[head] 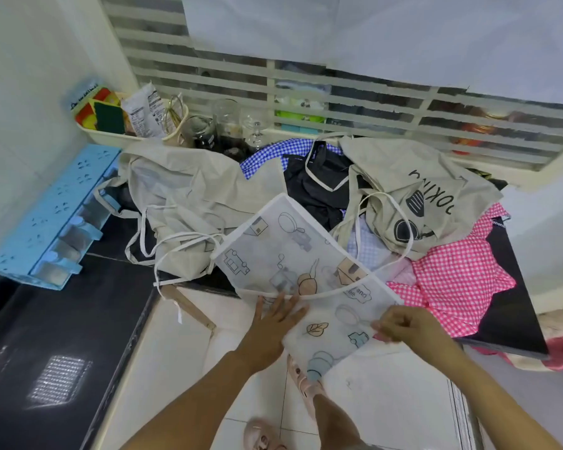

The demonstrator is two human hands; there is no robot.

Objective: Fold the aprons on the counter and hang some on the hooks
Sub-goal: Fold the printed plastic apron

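A white cartoon-printed apron (293, 254) overhangs the black counter's (62, 319) front edge, left hand (273, 323) pressing it flat, right hand (407, 324) pinching its side; aligning edges before creasing should keep the fold neat.

Upside-down "OOKING" on beige apron (403, 164); "and" on printed apron (290, 248).

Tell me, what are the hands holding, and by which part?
The right hand pinches the near right edge of the thin white cartoon-printed apron. The left hand only presses flat on it, holding nothing.
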